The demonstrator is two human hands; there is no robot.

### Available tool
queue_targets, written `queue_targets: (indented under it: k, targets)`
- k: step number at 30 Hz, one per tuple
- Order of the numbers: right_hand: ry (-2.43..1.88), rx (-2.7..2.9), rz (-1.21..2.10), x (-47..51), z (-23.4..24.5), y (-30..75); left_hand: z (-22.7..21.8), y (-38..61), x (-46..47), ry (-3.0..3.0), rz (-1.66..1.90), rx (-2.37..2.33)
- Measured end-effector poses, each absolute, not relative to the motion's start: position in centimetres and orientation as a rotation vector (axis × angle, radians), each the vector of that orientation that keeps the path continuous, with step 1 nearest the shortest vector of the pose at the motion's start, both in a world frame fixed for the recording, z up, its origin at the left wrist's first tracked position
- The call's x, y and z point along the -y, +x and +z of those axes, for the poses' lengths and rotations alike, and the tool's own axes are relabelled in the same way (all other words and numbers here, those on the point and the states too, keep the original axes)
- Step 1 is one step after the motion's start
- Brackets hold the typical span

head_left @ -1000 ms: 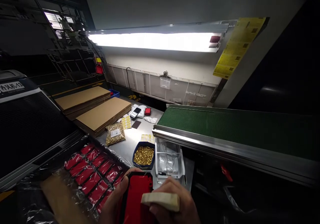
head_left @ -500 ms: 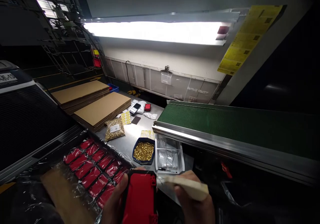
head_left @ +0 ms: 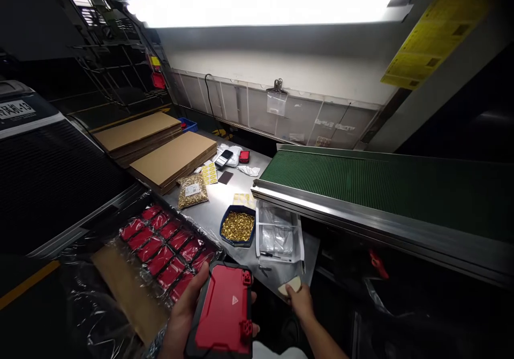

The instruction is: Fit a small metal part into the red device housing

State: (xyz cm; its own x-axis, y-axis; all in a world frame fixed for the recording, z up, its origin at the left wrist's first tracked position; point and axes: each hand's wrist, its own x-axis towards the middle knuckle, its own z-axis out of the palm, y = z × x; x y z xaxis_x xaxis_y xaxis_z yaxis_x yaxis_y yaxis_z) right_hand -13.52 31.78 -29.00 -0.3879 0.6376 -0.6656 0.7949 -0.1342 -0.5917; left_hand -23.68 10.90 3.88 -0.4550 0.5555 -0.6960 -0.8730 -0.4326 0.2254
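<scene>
Red-and-black rectangular plastic case (head_left: pixel 223 313) lies flat across the left hand (head_left: pixel 182 316), low in the head view, its smooth red panel facing up inside a black rim, with two small red latches on its right edge. Its long axis runs away from the person, tilted slightly right, toward the blue tray.

Taking the blue oval tray of small brass-coloured parts (head_left: pixel 237 226) as landmark: to its right stretches the long green ribbed conveyor belt (head_left: pixel 381 185) with a bright metal edge. To its far left, two stacks of flat brown cardboard sheets (head_left: pixel 160 153) rest on the dull steel surface (head_left: pixel 217 209). Just left of the tray and nearer the person, rows of glossy red cases (head_left: pixel 164 244) sit under crinkled clear film. Touching the tray's right side is a clear plastic box (head_left: pixel 278 233) holding shiny bags. Behind the tray lies a clear bag of brass parts (head_left: pixel 191 190).

The left hand cups the case from beneath, fingers curled round its edges. The right hand (head_left: pixel 300 300), below and right of the tray, pinches a small cream-coloured wedge-shaped block (head_left: pixel 291 285) at the edge of the surface.
</scene>
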Motion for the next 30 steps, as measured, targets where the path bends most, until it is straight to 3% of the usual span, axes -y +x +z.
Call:
queue_targets:
  k: [10,17,21,23,24,26,30]
  targets:
    - [1.325,-2.286,-1.132,-33.7,-29.6,-14.2,3.6,-23.3,-11.2,-0.697,2.009,-0.935]
    - [1.301,-2.284,-1.193,-33.2,-28.0,-13.8,3.3,-22.8,-10.9,-0.714,2.091,-1.098]
    - [1.270,-2.128,-1.535,-29.9,-22.6,-14.1,0.7,-23.0,-10.2,-0.445,2.228,-1.356]
    - [1.058,-1.929,-1.925,-27.2,-17.9,-14.8,-0.6,-23.3,-10.3,-0.206,2.294,-1.635]
    - [0.822,-1.625,-2.306,-26.0,-15.3,-15.3,-1.1,-23.5,-10.4,-0.099,2.304,-1.758]
    - [0.460,-1.166,-2.708,-24.3,-10.6,-16.3,-2.2,-23.8,-10.7,0.030,2.296,-1.876]
    - [0.451,-1.077,-2.978,-24.7,-5.3,-17.1,-4.2,-24.5,-10.7,0.073,2.261,-1.661]
